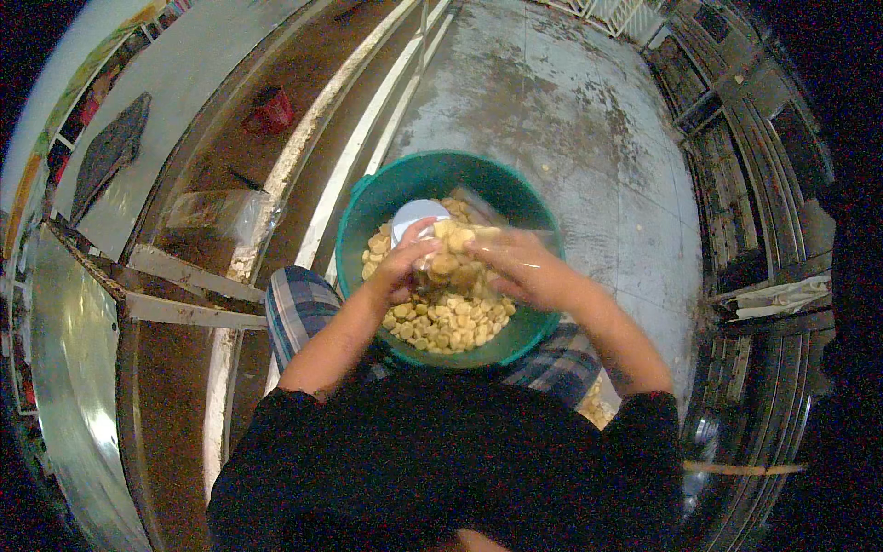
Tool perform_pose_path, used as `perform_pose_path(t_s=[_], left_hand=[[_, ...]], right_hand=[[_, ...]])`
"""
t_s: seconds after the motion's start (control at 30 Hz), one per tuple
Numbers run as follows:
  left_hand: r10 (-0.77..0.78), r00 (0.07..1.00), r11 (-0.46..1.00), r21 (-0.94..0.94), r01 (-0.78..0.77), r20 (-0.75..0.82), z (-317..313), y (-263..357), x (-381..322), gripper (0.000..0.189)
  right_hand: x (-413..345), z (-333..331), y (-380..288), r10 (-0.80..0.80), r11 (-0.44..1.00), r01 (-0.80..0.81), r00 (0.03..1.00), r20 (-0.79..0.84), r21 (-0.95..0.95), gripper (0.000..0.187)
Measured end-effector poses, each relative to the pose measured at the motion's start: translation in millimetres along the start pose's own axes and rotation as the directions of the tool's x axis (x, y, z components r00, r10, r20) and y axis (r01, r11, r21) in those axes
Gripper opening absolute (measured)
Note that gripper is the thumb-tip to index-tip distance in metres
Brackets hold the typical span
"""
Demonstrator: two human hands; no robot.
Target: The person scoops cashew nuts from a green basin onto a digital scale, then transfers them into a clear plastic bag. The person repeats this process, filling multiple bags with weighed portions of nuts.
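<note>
A green plastic tub [448, 157] rests at my lap, with many small round pale yellow pieces [455, 324], like biscuits, in its bottom. Over the tub, my left hand [407, 262] holds a clear plastic bag [452, 269] with several of the round pieces in it. A round white object [419, 210], perhaps a lid or a cup, lies by the fingers of my left hand; whether they hold it is hidden. My right hand [521, 269] is at the bag's right side, blurred, with its fingers extended against or beside the plastic.
White-edged boards and rails [345, 159] run along the left, with a clear plastic bag [214, 217] and a red container [270, 110] among them. A stained grey floor [593, 138] stretches ahead. Dark racks [735, 179] stand at the right, with a pale cloth [779, 297].
</note>
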State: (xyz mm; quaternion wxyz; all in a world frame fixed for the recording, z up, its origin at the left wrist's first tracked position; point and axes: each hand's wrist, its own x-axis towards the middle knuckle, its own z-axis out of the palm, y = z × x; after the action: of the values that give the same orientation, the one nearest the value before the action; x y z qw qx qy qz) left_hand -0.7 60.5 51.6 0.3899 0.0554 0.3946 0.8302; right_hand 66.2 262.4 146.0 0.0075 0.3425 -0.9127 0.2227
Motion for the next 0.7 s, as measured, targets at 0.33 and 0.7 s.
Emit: perform_pose_path(t_s=[0.33, 0.7], left_hand=[[-0.078, 0.993, 0.975, -0.203, 0.095, 0.09, 10, -10, -1, 0.057], [-0.01, 1.0, 0.997, -0.072, 0.009, -0.011, -6, -7, 0, 0.056]], right_hand=[[23, -11, -12, 0.061, 0.988, -0.062, 0.998, -0.01, -0.142, 0.04], [24, 0, -3, -0.019, 0.999, 0.018, 1.0, -0.018, -0.05, 0.039]])
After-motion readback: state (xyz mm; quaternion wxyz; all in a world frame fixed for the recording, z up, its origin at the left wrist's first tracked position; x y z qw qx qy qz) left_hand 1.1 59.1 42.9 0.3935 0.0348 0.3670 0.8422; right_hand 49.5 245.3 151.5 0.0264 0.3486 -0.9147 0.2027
